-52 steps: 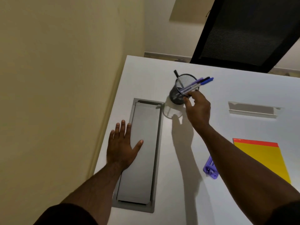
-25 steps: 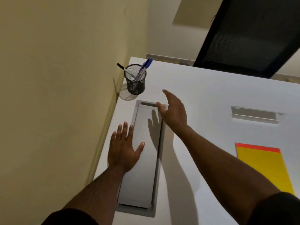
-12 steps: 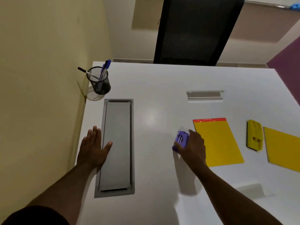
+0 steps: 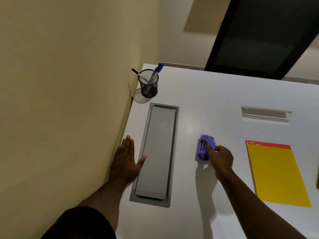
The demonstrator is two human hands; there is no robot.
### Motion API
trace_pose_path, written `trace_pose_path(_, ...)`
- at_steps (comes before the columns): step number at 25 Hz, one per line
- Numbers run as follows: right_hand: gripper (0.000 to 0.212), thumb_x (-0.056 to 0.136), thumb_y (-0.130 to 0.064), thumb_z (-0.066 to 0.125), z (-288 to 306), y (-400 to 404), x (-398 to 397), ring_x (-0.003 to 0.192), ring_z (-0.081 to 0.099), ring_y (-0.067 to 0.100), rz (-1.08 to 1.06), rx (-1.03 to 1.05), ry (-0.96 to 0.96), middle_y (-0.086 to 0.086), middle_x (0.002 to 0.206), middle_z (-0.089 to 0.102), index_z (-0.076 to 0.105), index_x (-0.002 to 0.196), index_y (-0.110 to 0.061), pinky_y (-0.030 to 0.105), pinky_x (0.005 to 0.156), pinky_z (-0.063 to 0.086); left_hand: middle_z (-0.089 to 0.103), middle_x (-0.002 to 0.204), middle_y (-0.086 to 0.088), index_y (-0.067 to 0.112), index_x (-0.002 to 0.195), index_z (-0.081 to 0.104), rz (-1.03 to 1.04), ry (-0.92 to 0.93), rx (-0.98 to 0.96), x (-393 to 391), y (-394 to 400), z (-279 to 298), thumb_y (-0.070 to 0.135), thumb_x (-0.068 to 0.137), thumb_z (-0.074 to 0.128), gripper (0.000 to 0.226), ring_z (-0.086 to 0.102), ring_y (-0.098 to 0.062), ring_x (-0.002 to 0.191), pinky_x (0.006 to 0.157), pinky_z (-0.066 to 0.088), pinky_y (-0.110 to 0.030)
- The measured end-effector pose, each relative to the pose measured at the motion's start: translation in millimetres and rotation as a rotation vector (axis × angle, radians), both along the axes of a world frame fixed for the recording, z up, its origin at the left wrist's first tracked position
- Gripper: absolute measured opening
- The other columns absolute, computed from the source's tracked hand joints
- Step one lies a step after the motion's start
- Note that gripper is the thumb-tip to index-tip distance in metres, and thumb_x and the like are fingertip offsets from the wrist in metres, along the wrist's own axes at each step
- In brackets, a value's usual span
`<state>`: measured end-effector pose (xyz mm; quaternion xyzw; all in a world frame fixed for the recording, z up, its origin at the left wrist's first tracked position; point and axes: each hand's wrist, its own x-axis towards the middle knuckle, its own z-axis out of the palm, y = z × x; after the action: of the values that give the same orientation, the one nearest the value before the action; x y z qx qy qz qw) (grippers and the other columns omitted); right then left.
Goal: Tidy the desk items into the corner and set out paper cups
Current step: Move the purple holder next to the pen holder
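Nearest, the left hand (image 4: 126,160) lies flat and splayed on the white desk (image 4: 207,100), palm down and holding nothing, between the wall and the grey cable-tray lid (image 4: 156,152) sunk into the desktop. Across that lid, the right hand (image 4: 220,157) is closed on a small purple stapler-like item (image 4: 204,146), fingers curled over its right side; whether it is lifted or resting on the desk I cannot tell. Its long axis runs roughly away from the person, parallel to the tray lid. To its right, apart from it, lies a yellow pad (image 4: 276,173) with a red top strip, not yet moved. Farther off and to the left, in the desk's far corner by the wall, stands a black mesh pen cup (image 4: 149,87), upright, holding several pens (image 4: 154,75) that lean out over its rim. That corner lies ahead-left of the right hand, beyond the lid, so the carry likely runs diagonally forward. No paper cups are in view.
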<state>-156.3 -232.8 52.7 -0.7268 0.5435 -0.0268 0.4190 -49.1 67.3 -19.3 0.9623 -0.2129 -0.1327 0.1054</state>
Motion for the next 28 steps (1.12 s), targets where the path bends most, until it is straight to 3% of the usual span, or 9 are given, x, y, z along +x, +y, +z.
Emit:
trace_pose_path(4, 0.022, 0.088, -0.03, 0.061, 16.5, 41.8, 89.3, 0.068, 0.055, 0.016, 0.218, 0.05, -0.104, 0.003, 0.078, 0.062, 0.069, 0.086, -0.01, 0.024, 0.06, 0.038, -0.011, 0.163, -0.004, 0.013, 0.154, -0.007, -0.004, -0.045, -0.004, -0.6, 3.0, -4.2, 0.068, 0.091, 0.016, 0.087, -0.006, -0.017, 0.152, 0.124, 0.007, -0.036)
trace_pose_path(6, 0.022, 0.088, -0.03, 0.061, 16.7, 64.7, 134.7, 0.063, 0.056, 0.012, 0.325, 0.114, -0.144, 0.0, 0.072, 0.061, 0.065, 0.075, -0.013, 0.022, 0.054, 0.04, -0.007, 0.164, -0.004, 0.013, 0.154, -0.003, -0.011, -0.08, -0.005, -1.3, 3.5, -5.1, 0.068, 0.091, 0.019, 0.086, -0.002, -0.017, 0.152, 0.123, 0.011, -0.035)
trace_pose_path(8, 0.027, 0.089, -0.032, 0.06, 12.0, 82.9, 169.8, 0.066, 0.06, 0.015, 0.379, 0.178, -0.167, 0.004, 0.073, 0.065, 0.064, 0.07, -0.015, 0.025, 0.059, 0.048, -0.001, 0.164, -0.005, 0.012, 0.154, 0.002, -0.007, -0.104, 0.005, -3.7, 2.7, -1.9, 0.067, 0.091, 0.021, 0.086, 0.002, -0.018, 0.152, 0.123, 0.013, -0.035)
trace_pose_path(11, 0.027, 0.091, -0.032, 0.059, 11.0, 94.8, 207.8, 0.065, 0.058, 0.01, 0.397, 0.22, -0.178, 0.007, 0.086, 0.067, 0.067, 0.093, -0.007, 0.018, 0.054, 0.043, 0.002, 0.164, -0.005, 0.012, 0.154, 0.005, -0.003, -0.129, -0.017, -9.2, -7.7, 6.6, 0.067, 0.091, 0.025, 0.086, 0.005, -0.018, 0.152, 0.123, 0.017, -0.036)
trace_pose_path(14, 0.037, 0.09, -0.035, 0.061, -0.7, 100.6, 226.8, 0.081, 0.064, 0.017, 0.364, 0.193, -0.133, 0.011, 0.097, 0.067, 0.062, 0.108, -0.003, 0.025, 0.069, 0.053, 0.002, 0.164, -0.003, 0.013, 0.155, 0.006, -0.021, -0.121, -0.014, -13.5, -8.0, 13.8, 0.067, 0.091, 0.027, 0.087, 0.003, -0.017, 0.152, 0.123, 0.017, -0.035)
trace_pose_path(16, 0.04, 0.089, -0.036, 0.063, -32.6, 114.7, 254.7, 0.084, 0.062, 0.018, 0.351, 0.241, -0.052, 0.012, 0.104, 0.068, 0.06, 0.112, -0.003, 0.027, 0.076, 0.051, 0.003, 0.164, -0.003, 0.013, 0.155, 0.007, 0.002, -0.089, 0.026, 2.1, 5.3, -3.4, 0.067, 0.091, 0.029, 0.087, 0.003, -0.016, 0.152, 0.123, 0.017, -0.034)
trace_pose_path(20, 0.043, 0.087, -0.035, 0.064, -34.4, 117.8, 260.5, 0.082, 0.057, 0.016, 0.368, 0.14, -0.055, 0.012, 0.103, 0.067, 0.059, 0.115, -0.003, 0.026, 0.075, 0.047, 0.003, 0.165, -0.003, 0.013, 0.155, 0.007, 0.002, -0.087, 0.021, 0.3, 4.3, -3.8, 0.068, 0.09, 0.028, 0.087, 0.004, -0.017, 0.152, 0.122, 0.017, -0.034)
trace_pose_path(24, 0.046, 0.087, -0.046, 0.061, -31.7, 116.2, 246.4, 0.078, 0.054, 0.014, 0.428, 0.031, -0.113, 0.008, 0.09, 0.061, 0.06, 0.105, -0.003, 0.025, 0.068, 0.04, 0.004, 0.164, -0.004, 0.013, 0.155, 0.007, 0.014, -0.073, 0.019, -0.6, 4.1, -7.6, 0.068, 0.09, 0.025, 0.086, 0.006, -0.018, 0.152, 0.122, 0.018, -0.035)
trace_pose_path(28, 0.032, 0.089, -0.045, 0.059, -17.1, 103.0, 180.0, 0.073, 0.045, 0.008, 0.437, -0.105, -0.271, 0.001, 0.093, 0.052, 0.05, 0.094, -0.015, 0.017, 0.059, 0.033, 0.0, 0.164, -0.002, 0.016, 0.155, 0.003, 0.029, -0.059, 0.017, -0.5, 3.5, -3.0, 0.069, 0.089, 0.021, 0.087, 0.004, -0.018, 0.152, 0.122, 0.014, -0.035)
